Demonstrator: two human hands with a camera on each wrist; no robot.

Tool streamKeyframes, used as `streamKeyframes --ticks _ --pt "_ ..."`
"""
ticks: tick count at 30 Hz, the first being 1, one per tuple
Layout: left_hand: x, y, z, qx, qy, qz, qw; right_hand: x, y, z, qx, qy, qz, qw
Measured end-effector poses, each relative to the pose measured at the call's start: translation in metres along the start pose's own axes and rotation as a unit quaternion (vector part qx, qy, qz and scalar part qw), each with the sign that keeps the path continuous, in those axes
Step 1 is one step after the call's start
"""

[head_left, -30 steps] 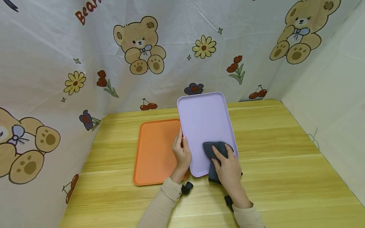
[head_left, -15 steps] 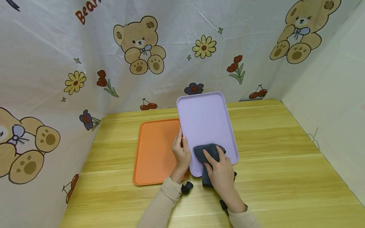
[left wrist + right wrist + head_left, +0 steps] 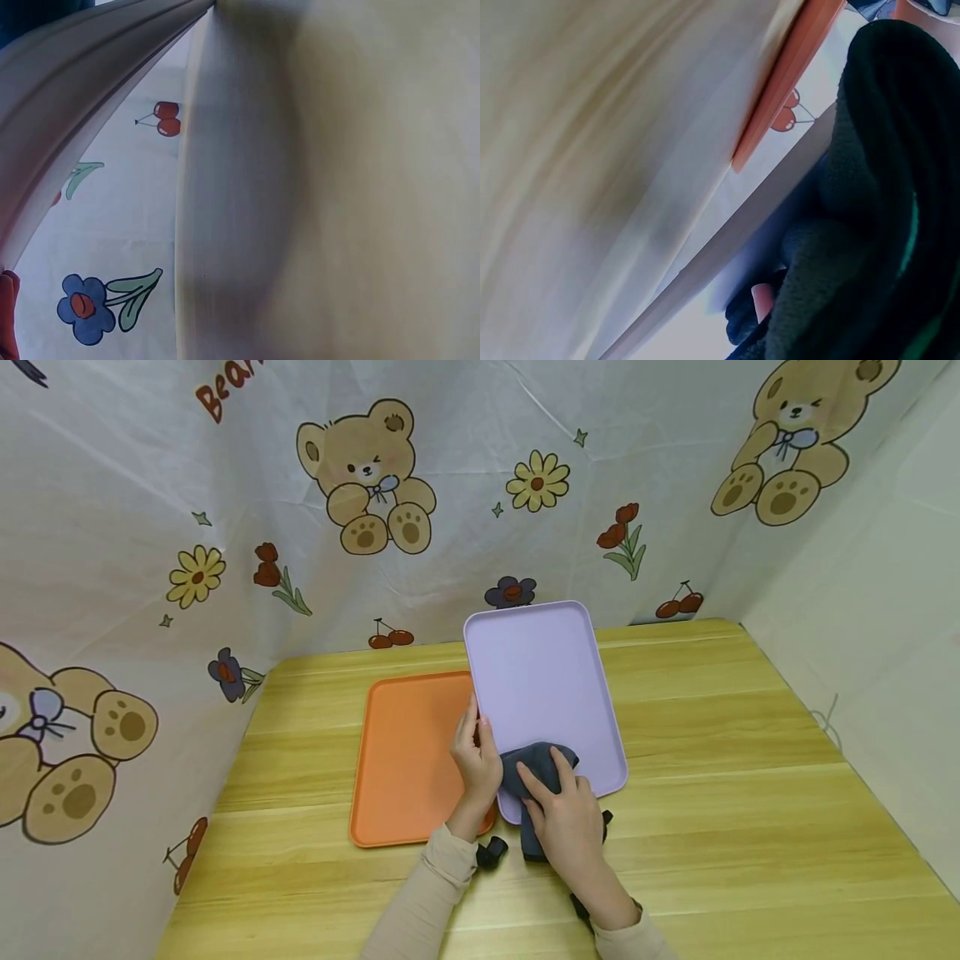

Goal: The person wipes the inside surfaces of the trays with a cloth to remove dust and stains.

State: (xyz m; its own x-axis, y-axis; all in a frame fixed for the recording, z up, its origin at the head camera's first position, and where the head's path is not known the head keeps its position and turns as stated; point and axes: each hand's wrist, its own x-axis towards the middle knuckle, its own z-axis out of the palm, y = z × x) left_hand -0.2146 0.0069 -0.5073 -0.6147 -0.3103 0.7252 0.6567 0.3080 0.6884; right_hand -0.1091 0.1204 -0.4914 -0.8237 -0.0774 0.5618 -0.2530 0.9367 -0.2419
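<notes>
In the head view a lilac tray (image 3: 536,685) is tilted up, its left side held by my left hand (image 3: 478,764). The thumb lies along the rim, and the other fingers are partly hidden behind the tray. My right hand (image 3: 570,818) holds a folded dark grey cloth (image 3: 517,772) against the tray's lower left part, fingers spread over it. A loose end of the cloth hangs past the bottom rim. Up close, the right wrist view shows the thick folds of the cloth (image 3: 885,187). Tray underside (image 3: 82,82) crosses the left wrist view's upper left.
An orange tray (image 3: 412,760) lies flat on the wood-grain table (image 3: 735,827), to the left of the lilac one and partly behind it. A curtain with printed bears (image 3: 465,527) hangs at the back and left. A pale wall (image 3: 885,610) stands at right.
My right hand has slid the cloth left and slightly down across the lilac tray, from its lower right to its lower left. The left hand and the tray stay nearly still.
</notes>
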Motion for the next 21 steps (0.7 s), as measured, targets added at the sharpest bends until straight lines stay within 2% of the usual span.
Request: streamKeyframes --ticks 14,21 --pt "0.0 0.002 0.002 0.001 0.004 -0.001 1.0 0.0 0.012 -0.002 0.017 -0.014 0.006 0.9997" --pt "-0.001 0.001 0.001 0.005 -0.001 -0.011 0.9999 0.0 0.02 -0.004 0.017 -0.022 0.021 0.9994"
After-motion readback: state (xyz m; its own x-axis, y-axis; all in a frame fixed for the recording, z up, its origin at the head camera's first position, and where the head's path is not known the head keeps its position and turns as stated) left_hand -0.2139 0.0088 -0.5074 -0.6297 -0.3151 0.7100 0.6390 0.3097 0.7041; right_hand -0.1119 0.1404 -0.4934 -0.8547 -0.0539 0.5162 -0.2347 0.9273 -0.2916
